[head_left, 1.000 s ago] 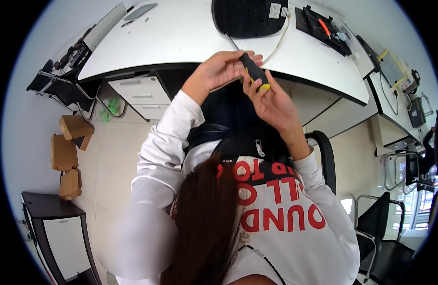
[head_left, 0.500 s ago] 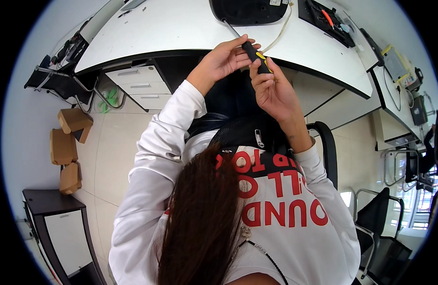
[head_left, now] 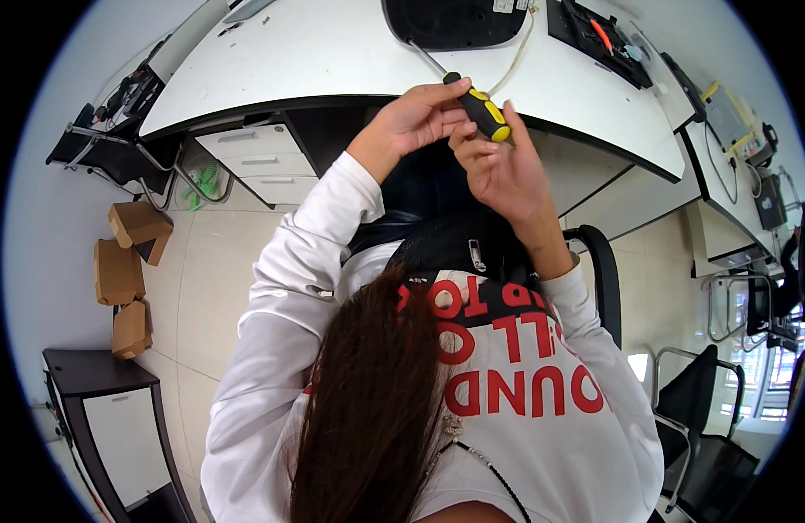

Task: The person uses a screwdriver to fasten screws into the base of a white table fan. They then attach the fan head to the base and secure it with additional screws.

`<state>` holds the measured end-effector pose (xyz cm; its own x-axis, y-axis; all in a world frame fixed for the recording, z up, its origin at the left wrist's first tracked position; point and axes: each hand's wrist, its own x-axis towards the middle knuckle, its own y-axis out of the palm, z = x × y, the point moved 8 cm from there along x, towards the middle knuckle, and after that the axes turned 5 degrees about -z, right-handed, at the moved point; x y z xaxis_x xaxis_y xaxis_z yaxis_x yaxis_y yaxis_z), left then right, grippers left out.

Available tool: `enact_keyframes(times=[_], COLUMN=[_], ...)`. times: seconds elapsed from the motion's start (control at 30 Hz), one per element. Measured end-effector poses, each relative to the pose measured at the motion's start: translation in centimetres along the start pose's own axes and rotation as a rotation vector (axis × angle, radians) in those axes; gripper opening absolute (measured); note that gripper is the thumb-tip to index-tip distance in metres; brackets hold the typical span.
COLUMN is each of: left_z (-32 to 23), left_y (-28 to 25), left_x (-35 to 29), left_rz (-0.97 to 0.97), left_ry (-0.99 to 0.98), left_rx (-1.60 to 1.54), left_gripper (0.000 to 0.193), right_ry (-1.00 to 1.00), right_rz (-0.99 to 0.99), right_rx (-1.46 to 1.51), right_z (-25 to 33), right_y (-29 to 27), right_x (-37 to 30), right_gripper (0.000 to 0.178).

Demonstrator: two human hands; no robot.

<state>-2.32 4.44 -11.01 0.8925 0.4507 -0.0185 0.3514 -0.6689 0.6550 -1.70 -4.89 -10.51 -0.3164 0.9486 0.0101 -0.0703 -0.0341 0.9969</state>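
Note:
A screwdriver (head_left: pixel 483 108) with a black and yellow handle slants down to the right, its metal shaft reaching the lower left corner of a black flat device (head_left: pixel 459 24). That device lies at the desk's near edge and is cut off by the top of the picture. With thumb and fingertips, my left hand (head_left: pixel 413 122) pinches the handle close to the shaft. My right hand (head_left: pixel 507 174) is around the handle's yellow butt end, fingers on one side and thumb along the other. Whether a screw sits under the tip is too small to tell.
A pale cable (head_left: pixel 518 59) runs from the device toward the desk edge. To the right on the white desk (head_left: pixel 289 57) lies a black tool tray (head_left: pixel 599 44) with an orange-handled tool. A black chair armrest (head_left: pixel 601 279) stands beside my right arm; cardboard boxes (head_left: pixel 119 272) are on the left.
The screwdriver handle has turned and tipped, showing its yellow end. My right thumb has straightened and its fingers have slid toward the handle's end. The device stays nearly in place.

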Motion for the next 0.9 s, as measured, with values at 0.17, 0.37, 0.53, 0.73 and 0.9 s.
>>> enact_keyframes(times=[0.17,0.37,0.53,0.73,0.9], left_z=[0.2,0.5,1.7,1.9,0.5], left_y=[0.7,2.4,-0.2,0.8,2.1], left_x=[-0.3,-0.3,0.5,0.4,-0.5], left_rz=[0.065,0.256,0.051,0.151,0.122], left_ry=[-0.004,-0.049,-0.076,-0.086,-0.014], left_rx=[-0.128,-0.149,-0.14,-0.296,-0.29], left_gripper=[0.027,0.043,0.022,0.031,0.038], right_ry=[-0.005,0.032,-0.005,0.066,0.074], right_rz=[-0.055,0.135,0.04,0.085,0.131], right_rx=[0.13,0.185,-0.008,0.172,0.096], right_z=[-0.3,0.0,0.0,-0.6,-0.6], right_y=[0.3,1.3,1.1,1.6,2.5], right_x=[-0.3,-0.5,-0.3,-0.2,-0.5], right_gripper=[0.044,0.05,0.054,0.049,0.053])
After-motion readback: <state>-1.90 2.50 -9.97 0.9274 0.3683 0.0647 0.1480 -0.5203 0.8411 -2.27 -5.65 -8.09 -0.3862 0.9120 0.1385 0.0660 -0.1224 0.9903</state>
